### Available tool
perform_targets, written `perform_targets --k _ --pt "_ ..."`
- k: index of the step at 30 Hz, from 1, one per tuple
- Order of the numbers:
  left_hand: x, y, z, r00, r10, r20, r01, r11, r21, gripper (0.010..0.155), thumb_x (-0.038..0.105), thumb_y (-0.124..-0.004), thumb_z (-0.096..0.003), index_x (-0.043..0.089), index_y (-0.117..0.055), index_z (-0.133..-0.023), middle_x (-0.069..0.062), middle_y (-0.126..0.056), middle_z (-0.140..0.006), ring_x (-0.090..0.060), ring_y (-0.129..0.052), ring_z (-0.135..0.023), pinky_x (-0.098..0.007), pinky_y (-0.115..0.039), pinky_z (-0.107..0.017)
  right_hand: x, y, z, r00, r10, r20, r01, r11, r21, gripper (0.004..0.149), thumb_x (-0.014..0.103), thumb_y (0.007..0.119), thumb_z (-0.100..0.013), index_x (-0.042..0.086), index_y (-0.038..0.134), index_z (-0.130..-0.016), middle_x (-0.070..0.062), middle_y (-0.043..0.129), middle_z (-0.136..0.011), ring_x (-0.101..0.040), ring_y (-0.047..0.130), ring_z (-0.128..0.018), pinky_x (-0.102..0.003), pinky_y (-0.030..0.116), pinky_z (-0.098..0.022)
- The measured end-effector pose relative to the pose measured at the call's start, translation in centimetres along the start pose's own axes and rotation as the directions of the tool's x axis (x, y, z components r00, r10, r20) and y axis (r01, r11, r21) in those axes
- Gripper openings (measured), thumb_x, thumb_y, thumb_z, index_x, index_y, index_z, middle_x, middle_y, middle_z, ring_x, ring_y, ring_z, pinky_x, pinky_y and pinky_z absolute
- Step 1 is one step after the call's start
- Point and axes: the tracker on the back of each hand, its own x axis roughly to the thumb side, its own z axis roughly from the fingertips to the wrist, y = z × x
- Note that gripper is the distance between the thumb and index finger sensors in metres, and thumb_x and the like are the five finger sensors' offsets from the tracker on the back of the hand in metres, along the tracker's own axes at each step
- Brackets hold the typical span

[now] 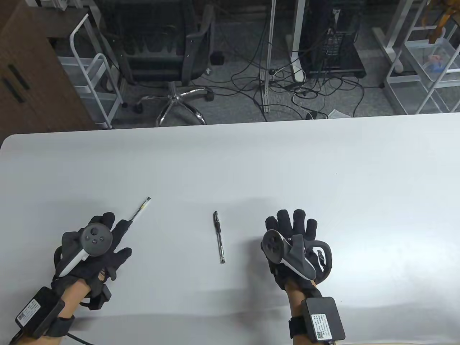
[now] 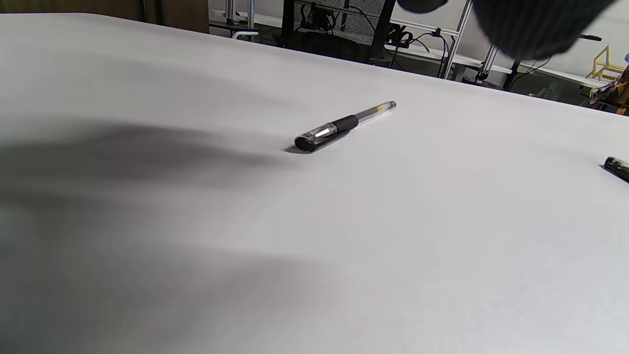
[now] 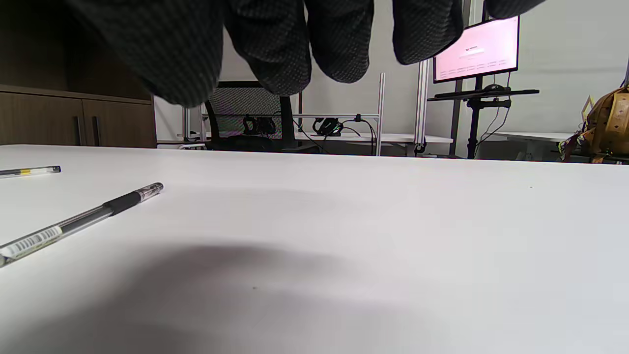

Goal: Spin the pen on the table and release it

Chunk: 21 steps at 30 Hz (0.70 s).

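Observation:
Two pens lie on the white table [image 1: 251,161]. One clear pen with a black grip [image 1: 140,208] lies at the left; its near end runs under my left hand [image 1: 107,233] in the table view. The left wrist view shows that pen [image 2: 344,125] lying free on the table, with my fingertips [image 2: 530,24] above it and not touching it. The second pen [image 1: 218,237] lies alone in the middle, also visible in the right wrist view [image 3: 83,219]. My right hand [image 1: 293,230] hovers to its right with fingers spread and holds nothing.
The table's far edge [image 1: 230,124] runs across the middle of the table view. Beyond it stand an office chair [image 1: 169,54], floor cables and white wire carts [image 1: 427,64]. A wooden cabinet [image 1: 32,79] is at the far left.

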Motion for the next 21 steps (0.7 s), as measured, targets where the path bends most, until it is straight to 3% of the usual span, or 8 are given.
perform_targets --k 12,21 --pt "0.1 0.3 0.2 1.000 0.001 0.008 -0.001 1.000 0.025 0.079 0.055 -0.079 -0.0341 0.044 -0.045 -0.105 0.007 -0.021 -0.116 -0.028 -0.020 -0.115 -0.062 -0.023 -0.078 0.3 0.1 0.1 1.000 0.016 0.005 -0.016 1.000 0.004 0.067 0.058 0.081 -0.037 0.033 0.067 -0.098 0.001 0.057 -0.107 -0.044 0.051 -0.105 -0.067 0.041 -0.070" --pt "0.2 0.7 -1.0 0.999 -0.010 -0.053 0.016 0.993 0.116 0.078 0.055 -0.081 -0.0333 0.042 -0.051 -0.104 0.008 -0.041 -0.116 -0.030 -0.037 -0.115 -0.062 -0.033 -0.078 -0.1 -0.3 0.0 1.000 0.001 -0.005 -0.001 1.000 -0.015 0.067 0.058 0.081 -0.037 0.034 0.067 -0.098 0.001 0.056 -0.107 -0.044 0.051 -0.106 -0.067 0.041 -0.070"
